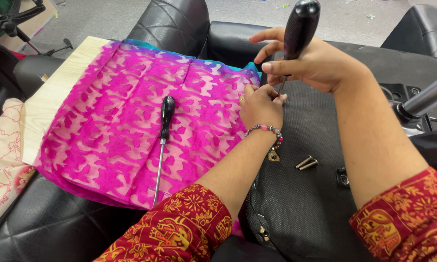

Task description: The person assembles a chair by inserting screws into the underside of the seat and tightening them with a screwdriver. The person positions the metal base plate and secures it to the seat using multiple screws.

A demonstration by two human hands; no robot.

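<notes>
The tip of the screwdriver [296, 36] held in the right hand [313, 63] is hidden behind the fingers [257, 94] of the left hand [261, 107], so what it meets cannot be told. The top of its black handle runs out at the upper edge. Both sleeves are cut off at the bottom. The metal tube [425, 99] leaves the frame at the right. The small print on the pink fabric [131, 116], near the lower centre, is too small to tell.
</notes>
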